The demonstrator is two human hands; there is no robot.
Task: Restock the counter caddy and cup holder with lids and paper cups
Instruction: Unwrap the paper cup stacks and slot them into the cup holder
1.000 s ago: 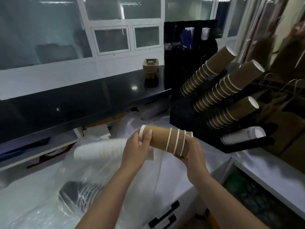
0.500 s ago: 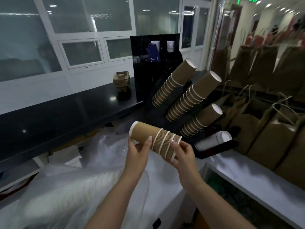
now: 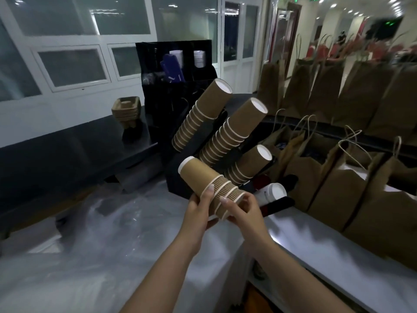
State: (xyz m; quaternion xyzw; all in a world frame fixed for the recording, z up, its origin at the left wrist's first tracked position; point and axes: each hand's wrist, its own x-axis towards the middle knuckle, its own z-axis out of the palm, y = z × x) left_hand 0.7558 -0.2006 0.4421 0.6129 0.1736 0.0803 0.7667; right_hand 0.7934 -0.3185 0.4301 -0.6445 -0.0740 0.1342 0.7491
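Here both hands are closed around a short stack of brown cups point(image 3: 211, 185), held on its side just in front of the black cup holder point(image 3: 178, 168); the left hand point(image 3: 198, 211) cradles the ribbed middle, the right hand point(image 3: 244, 208) grips the rim end. The holder's three upper slots already carry brown stacks point(image 3: 232, 132), so a crooked entry might jam against them, and a loose grip may let the nested cups slide apart onto the plastic-covered worktop point(image 3: 112, 245)
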